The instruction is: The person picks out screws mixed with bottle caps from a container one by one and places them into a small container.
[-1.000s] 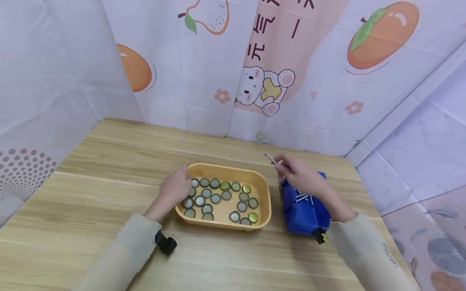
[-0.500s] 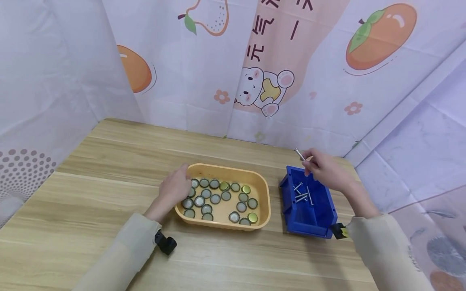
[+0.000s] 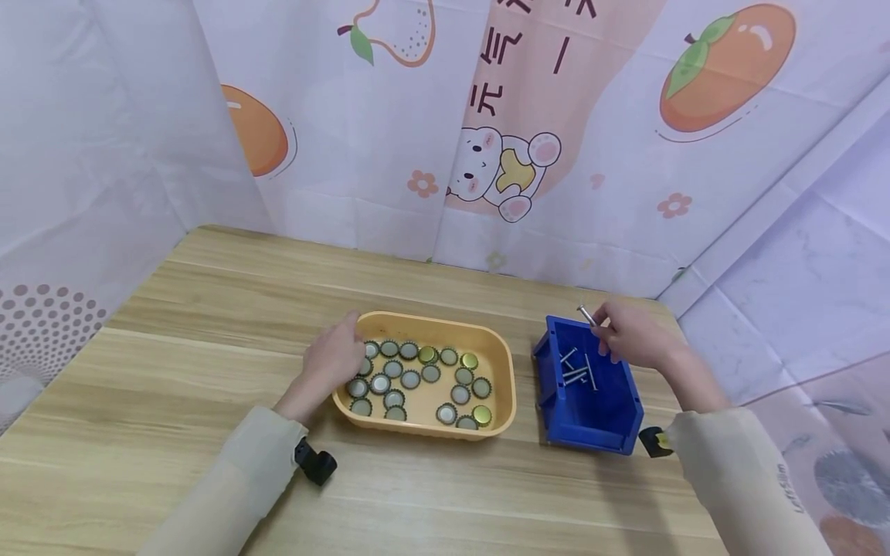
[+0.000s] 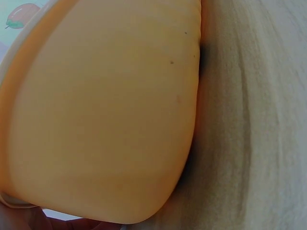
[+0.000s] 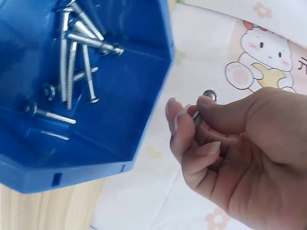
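Note:
My right hand (image 3: 629,333) pinches a silver bolt (image 3: 587,315) between thumb and fingers, over the far right end of a blue bin (image 3: 591,436). In the right wrist view the bolt's round head (image 5: 210,95) sticks out past the thumb. Several more bolts (image 5: 64,57) lie loosely crossed inside the bin. My left hand (image 3: 335,355) grips the left end of a yellow plastic tub (image 3: 438,430), fingers at its rim. Several bottle caps (image 3: 410,379) are spread over the tub's floor, mostly grey insides up, a few gold.
Both containers stand on a wood-grain table (image 3: 229,324), the tub left of the bin with a narrow gap between. A printed curtain (image 3: 348,154) hangs along the table's back edge.
My right hand has moved right with the bolt, from the bin's left side to over its back right, then dropped slightly. The left hand and tub have stayed put.

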`<state>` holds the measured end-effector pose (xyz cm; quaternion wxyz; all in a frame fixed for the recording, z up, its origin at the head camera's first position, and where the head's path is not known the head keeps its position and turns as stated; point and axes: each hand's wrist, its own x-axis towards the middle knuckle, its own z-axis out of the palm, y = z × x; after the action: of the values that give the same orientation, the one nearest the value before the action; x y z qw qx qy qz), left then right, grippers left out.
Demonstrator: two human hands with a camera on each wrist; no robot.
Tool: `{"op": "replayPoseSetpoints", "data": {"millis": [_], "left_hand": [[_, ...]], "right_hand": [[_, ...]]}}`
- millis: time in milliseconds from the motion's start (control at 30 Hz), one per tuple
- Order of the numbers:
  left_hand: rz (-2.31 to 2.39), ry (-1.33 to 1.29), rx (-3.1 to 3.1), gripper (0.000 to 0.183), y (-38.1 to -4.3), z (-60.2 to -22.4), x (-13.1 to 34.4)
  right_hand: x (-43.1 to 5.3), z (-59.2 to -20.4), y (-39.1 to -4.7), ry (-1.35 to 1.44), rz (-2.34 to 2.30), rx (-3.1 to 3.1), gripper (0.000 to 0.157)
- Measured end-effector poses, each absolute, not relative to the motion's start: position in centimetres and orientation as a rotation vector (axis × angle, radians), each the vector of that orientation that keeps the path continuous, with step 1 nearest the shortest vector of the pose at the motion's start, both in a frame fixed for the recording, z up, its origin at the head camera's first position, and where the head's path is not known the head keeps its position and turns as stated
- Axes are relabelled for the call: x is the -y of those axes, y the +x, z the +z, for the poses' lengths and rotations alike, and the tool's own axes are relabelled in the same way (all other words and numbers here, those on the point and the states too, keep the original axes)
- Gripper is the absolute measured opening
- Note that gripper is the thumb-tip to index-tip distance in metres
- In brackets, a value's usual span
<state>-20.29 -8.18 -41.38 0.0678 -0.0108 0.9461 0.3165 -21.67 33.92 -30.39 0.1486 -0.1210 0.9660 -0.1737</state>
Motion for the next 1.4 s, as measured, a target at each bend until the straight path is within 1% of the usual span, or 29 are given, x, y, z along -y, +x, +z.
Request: {"op": "replayPoseSetpoints", "data": {"millis": [333, 567, 800, 967, 1133, 1300, 1400], "left_hand": [[0.970, -0.017, -2.858, 0.050, -20.2, -41.5, 8.2], [0.970, -0.026, -2.853, 0.051, -20.1, -41.7, 8.1], [0.960, -0.026, -2.853, 0.051, -20.1, -41.6, 8.2], [0.970, -0.027, -2.827, 0.052, -20.3, -41.4, 8.3], [0.971, -0.019, -2.821, 0.052, -20.5, -41.3, 8.5], [1.021, -0.005, -2.785, 0.048, -20.5, -41.2, 8.6], [1.060, -0.019, -2.738, 0.050, -20.4, -41.0, 8.6]], "right_hand": [[-33.6, -32.1, -21.3, -0.259, -0.387, -2.678, 0.023], [-33.1, -32.9, -21.1, -0.211, -0.300, -2.700, 0.020], [-32.9, -32.6, -21.1, -0.311, -0.136, -2.781, 0.024], [-32.7, -32.2, -21.4, -0.377, -0.186, -2.874, 0.022], [-32.3, -31.6, -21.6, -0.361, -0.284, -2.931, 0.027], [-31.8, -31.2, -21.8, -0.314, -0.323, -2.945, 0.037], [-31.4, -31.1, -21.8, -0.301, -0.349, -2.959, 0.042]]}}
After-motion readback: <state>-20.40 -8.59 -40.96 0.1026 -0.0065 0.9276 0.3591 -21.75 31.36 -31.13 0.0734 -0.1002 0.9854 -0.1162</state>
